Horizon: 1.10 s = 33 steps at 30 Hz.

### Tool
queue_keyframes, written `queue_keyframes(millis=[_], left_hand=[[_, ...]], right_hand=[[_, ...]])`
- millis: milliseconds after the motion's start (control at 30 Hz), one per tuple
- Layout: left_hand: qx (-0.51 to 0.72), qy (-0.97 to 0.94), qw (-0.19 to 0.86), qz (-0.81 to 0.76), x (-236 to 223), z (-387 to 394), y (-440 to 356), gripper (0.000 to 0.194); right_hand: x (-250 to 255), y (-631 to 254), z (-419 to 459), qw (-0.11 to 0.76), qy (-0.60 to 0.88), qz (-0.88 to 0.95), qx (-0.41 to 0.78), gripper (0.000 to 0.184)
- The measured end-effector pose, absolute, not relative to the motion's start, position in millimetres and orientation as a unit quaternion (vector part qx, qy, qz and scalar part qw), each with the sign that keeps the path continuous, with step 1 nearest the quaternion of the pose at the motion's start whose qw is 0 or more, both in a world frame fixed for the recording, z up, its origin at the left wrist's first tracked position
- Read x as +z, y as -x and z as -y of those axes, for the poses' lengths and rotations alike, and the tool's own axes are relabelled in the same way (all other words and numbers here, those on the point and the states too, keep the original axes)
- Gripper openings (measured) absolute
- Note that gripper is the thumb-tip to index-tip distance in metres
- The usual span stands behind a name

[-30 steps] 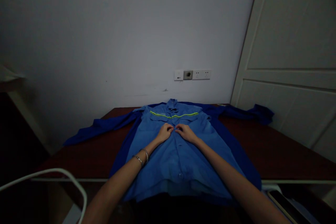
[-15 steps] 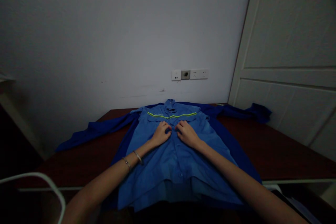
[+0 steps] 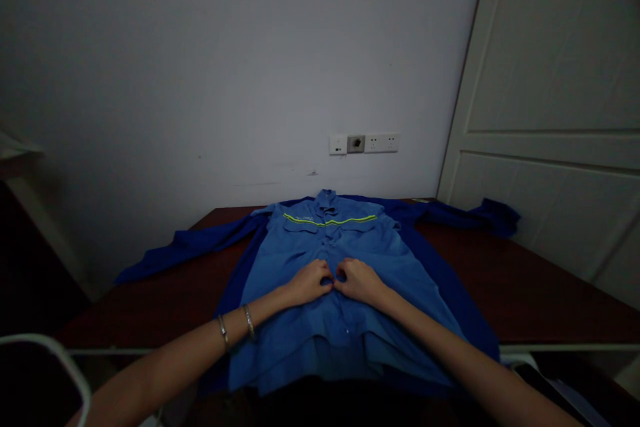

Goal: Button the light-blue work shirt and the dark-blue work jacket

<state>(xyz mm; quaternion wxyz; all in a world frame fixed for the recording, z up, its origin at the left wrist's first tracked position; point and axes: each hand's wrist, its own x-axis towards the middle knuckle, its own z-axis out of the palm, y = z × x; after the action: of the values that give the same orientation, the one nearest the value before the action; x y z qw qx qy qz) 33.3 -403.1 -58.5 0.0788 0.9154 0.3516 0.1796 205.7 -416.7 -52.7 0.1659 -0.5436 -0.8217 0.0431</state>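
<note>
A light-blue short-sleeved work shirt point(image 3: 290, 260) with a yellow-green chest stripe lies flat, collar toward the wall. Beneath it spreads a darker blue long-sleeved garment point(image 3: 193, 237), its sleeves stretched out to both sides. At the shirt's front placket, around mid-body, my left hand point(image 3: 311, 281) has its fingers curled and pinched on the cloth. My right hand point(image 3: 361, 280) meets it there in the same pinch, the fingertips almost touching. Whether a button is between the fingers is hidden. Two bracelets circle my left wrist.
The dark red tabletop point(image 3: 500, 287) runs up to a grey wall with a row of sockets point(image 3: 364, 143). A white panelled door point(image 3: 550, 200) borders the right side. A white cable point(image 3: 65, 353) curves at lower left. The shirt's hem hangs over the front edge.
Both hands have moved down the shirt front toward me, from just below the chest stripe to mid-placket, and closer together. The cable at lower left has shifted left in view.
</note>
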Motion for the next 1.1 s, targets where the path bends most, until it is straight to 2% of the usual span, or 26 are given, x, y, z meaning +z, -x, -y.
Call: queue_keyframes(millis=[300,600,900,1100], left_hand=[[0.232,-0.891,0.094,-0.379,-66.5,412.7,-36.7,0.015],[0.256,-0.884,0.112,-0.375,-73.3,408.4,-36.5,0.016],[0.209,-0.900,0.068,-0.376,-66.1,410.7,-40.1,0.016],[0.246,-0.895,0.020,-0.371,-72.0,410.2,-38.8,0.016]], right_hand=[[-50.4,-203.5,421.7,0.159,0.550,0.819,0.032,0.021],[-49.2,-203.5,427.4,0.148,0.549,0.823,0.021,0.028],[-49.2,-194.9,432.8,0.126,0.561,0.818,-0.028,0.024],[-54.2,-199.4,426.2,0.155,0.581,0.799,-0.014,0.023]])
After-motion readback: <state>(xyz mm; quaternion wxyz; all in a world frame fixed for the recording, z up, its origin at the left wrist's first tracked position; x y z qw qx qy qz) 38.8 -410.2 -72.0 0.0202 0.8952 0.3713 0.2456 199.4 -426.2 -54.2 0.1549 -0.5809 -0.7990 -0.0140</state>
